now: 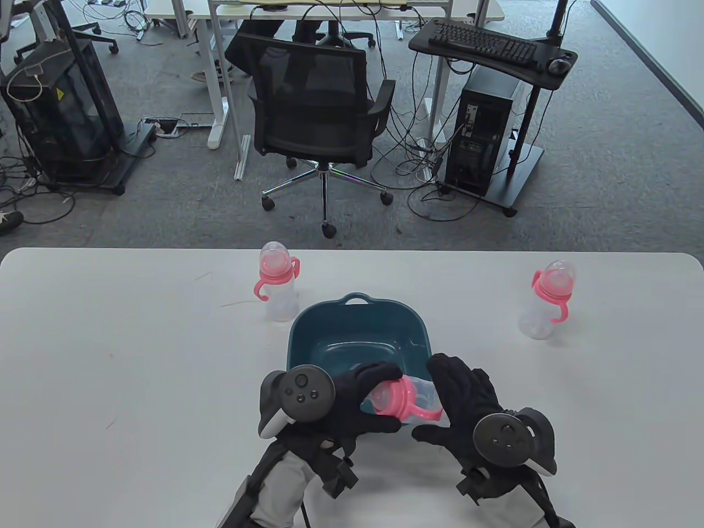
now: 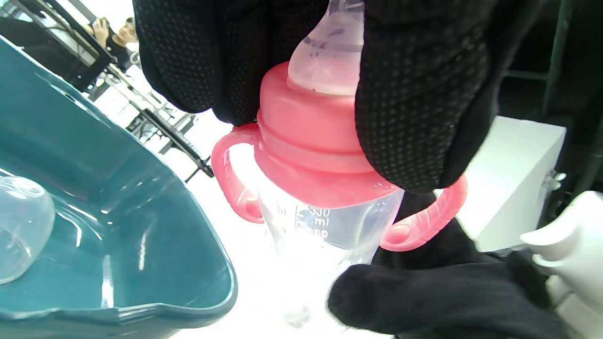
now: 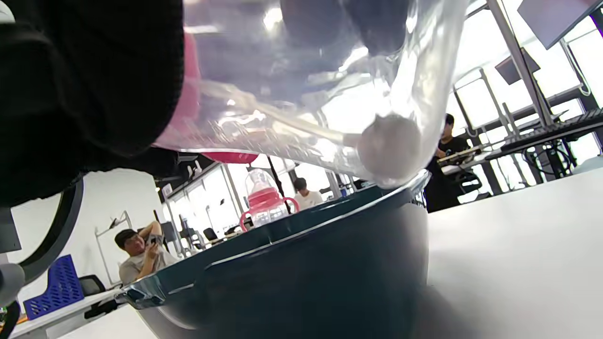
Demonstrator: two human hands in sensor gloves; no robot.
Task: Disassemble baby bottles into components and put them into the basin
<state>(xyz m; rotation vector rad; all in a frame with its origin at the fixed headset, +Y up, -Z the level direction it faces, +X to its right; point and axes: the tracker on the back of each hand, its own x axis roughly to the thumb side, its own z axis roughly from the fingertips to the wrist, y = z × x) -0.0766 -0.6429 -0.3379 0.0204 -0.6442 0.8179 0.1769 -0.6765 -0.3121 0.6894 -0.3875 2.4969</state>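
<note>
Writing: bottle (image 2: 325,221) marked "330 ml".
Hands: left hand (image 1: 352,407) grips its pink collar (image 2: 306,136); right hand (image 1: 467,404) holds its body.
Surface: white desk (image 1: 137,357), grey carpet (image 1: 605,181).

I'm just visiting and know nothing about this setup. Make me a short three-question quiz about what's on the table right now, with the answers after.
1. True or false: the left hand grips the pink collar of the held bottle.
2. How many baby bottles stand upright on the table, away from the hands?
3. Multiple choice: what already lies in the teal basin? A) a pink handle ring B) a clear cap C) nothing

Key:
1. True; the left wrist view shows its fingers curled over the collar, while the right hand supports the clear body.
2. Two: the far left bottle and the far right bottle.
3. B; the clear cap shows in the left wrist view.
</note>
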